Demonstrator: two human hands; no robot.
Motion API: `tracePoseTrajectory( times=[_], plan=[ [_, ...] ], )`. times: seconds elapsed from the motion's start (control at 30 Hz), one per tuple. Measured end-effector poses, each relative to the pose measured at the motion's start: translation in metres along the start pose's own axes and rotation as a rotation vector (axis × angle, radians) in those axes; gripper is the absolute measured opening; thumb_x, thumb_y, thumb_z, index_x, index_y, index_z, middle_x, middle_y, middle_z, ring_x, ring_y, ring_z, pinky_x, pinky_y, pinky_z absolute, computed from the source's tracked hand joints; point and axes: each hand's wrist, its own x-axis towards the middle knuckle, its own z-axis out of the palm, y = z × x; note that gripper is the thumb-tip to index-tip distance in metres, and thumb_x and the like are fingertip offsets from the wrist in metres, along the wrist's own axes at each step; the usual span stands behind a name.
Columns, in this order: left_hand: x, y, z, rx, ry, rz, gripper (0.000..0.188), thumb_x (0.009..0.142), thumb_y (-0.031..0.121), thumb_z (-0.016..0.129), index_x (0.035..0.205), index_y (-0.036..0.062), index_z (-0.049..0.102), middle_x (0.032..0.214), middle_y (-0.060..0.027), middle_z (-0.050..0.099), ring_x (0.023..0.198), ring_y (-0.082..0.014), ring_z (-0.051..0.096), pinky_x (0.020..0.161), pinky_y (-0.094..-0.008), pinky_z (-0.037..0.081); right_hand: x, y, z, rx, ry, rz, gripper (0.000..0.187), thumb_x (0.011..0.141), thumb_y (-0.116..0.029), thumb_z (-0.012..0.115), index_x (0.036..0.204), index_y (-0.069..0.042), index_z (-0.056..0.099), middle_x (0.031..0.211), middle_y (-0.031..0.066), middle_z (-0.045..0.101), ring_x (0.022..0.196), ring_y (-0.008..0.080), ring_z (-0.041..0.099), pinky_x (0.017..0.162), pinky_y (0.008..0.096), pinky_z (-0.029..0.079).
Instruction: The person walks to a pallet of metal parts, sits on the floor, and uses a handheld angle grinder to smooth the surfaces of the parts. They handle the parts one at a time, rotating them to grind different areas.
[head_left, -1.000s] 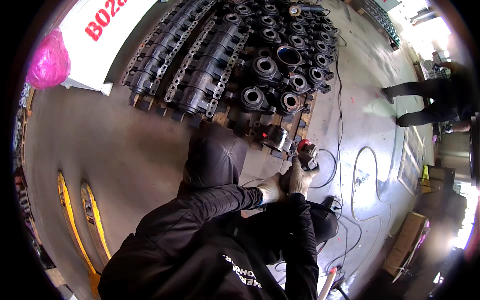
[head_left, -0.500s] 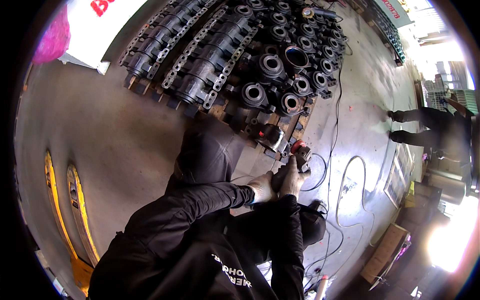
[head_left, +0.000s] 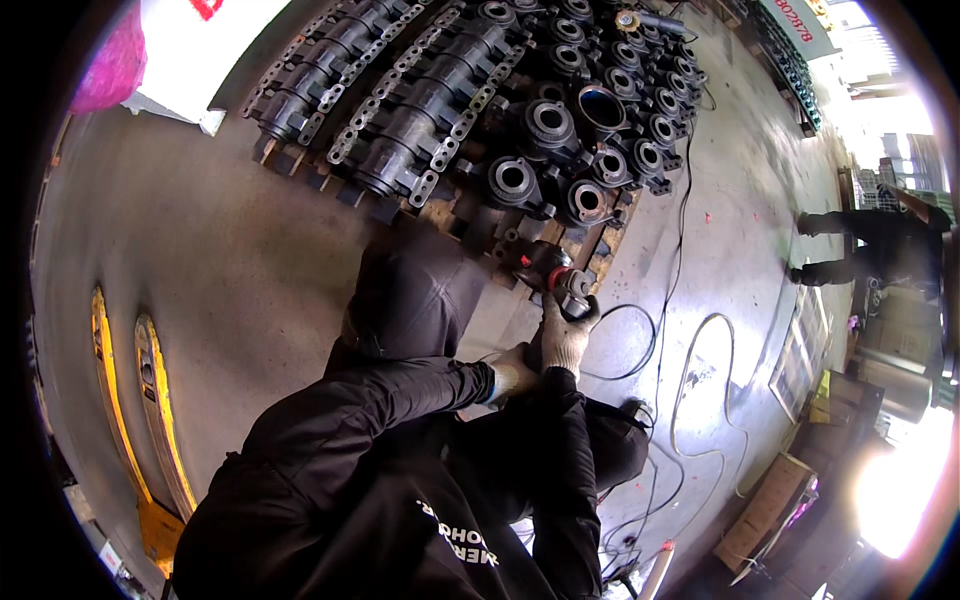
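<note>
Both my gloved hands are closed round an angle grinder [head_left: 572, 288] with a red disc. My left hand [head_left: 512, 371] wraps the rear of its body, partly hidden by the sleeve and the right hand. My right hand [head_left: 566, 335] grips farther forward, near the head. The disc is at the right end of a short black cylindrical metal casting [head_left: 541, 262], which carries a small red mark; whether they touch I cannot tell. That casting lies at the near edge of a wooden pallet [head_left: 607, 245].
Black ring-shaped castings [head_left: 549, 120] and long ribbed castings [head_left: 420, 110] crowd the pallet. Another grinder [head_left: 650, 21] rests at the far end. Cables [head_left: 655, 345] cross the floor on the right. Yellow forks [head_left: 160, 400] lie at left. A person [head_left: 870, 245] stands far right, near a wooden box [head_left: 765, 507].
My hands have brought the grinder slightly left and up, its disc now at the casting's end. The view has shifted a little.
</note>
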Motion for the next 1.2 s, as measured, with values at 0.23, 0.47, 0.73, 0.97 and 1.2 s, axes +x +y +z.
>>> tracePoseTrajectory(
  times=[0.23, 0.47, 0.73, 0.97, 1.2],
  plan=[
    [0.001, 0.016, 0.005, 0.114, 0.002, -0.008, 0.077, 0.072, 0.033, 0.084, 0.129, -0.0032, 0.047, 0.121, -0.0167, 0.063, 0.106, -0.0231, 0.062, 0.087, -0.0337, 0.052, 0.024, 0.023, -0.003, -0.013, 0.077, 0.026, 0.089, 0.077, -0.037, 0.082, 0.144, -0.006, 0.033, 0.125, 0.0206, 0.059, 0.114, 0.0281, 0.058, 0.099, 0.037, 0.045],
    [0.001, 0.025, 0.009, 0.164, -0.029, -0.104, 0.077, 0.07, 0.031, 0.085, 0.127, -0.0048, 0.047, 0.118, -0.0173, 0.064, 0.106, -0.0235, 0.062, 0.088, -0.034, 0.052, 0.018, 0.018, -0.015, 0.056, 0.063, 0.085, 0.091, 0.077, -0.036, 0.083, 0.144, -0.003, 0.032, 0.126, 0.0191, 0.058, 0.111, 0.0265, 0.059, 0.097, 0.036, 0.046],
    [0.022, 0.014, 0.013, 0.139, 0.004, -0.034, 0.09, 0.065, 0.033, 0.089, 0.131, -0.0075, 0.043, 0.124, -0.0184, 0.062, 0.111, -0.0246, 0.061, 0.092, -0.0343, 0.051, 0.035, 0.019, -0.013, -0.003, 0.065, 0.071, 0.089, 0.077, -0.036, 0.083, 0.143, -0.002, 0.033, 0.123, 0.0165, 0.059, 0.107, 0.0238, 0.059, 0.093, 0.0348, 0.048],
    [0.007, 0.021, 0.008, 0.073, 0.059, -0.025, 0.097, 0.06, 0.04, 0.09, 0.132, -0.0079, 0.047, 0.126, -0.019, 0.062, 0.111, -0.0252, 0.061, 0.094, -0.034, 0.051, 0.029, 0.005, -0.007, 0.143, -0.084, 0.034, 0.088, 0.078, -0.033, 0.082, 0.143, -0.003, 0.031, 0.117, 0.0147, 0.061, 0.101, 0.0213, 0.061, 0.086, 0.034, 0.051],
    [0.001, 0.046, 0.004, 0.178, -0.014, -0.085, 0.101, 0.057, 0.044, 0.09, 0.132, -0.0078, 0.047, 0.125, -0.0202, 0.062, 0.113, -0.0274, 0.061, 0.095, -0.0356, 0.05, 0.039, 0.013, -0.012, 0.145, -0.018, 0.112, 0.084, 0.079, -0.032, 0.082, 0.141, -0.004, 0.033, 0.119, 0.0144, 0.059, 0.101, 0.0222, 0.06, 0.086, 0.0348, 0.051]
  ],
)
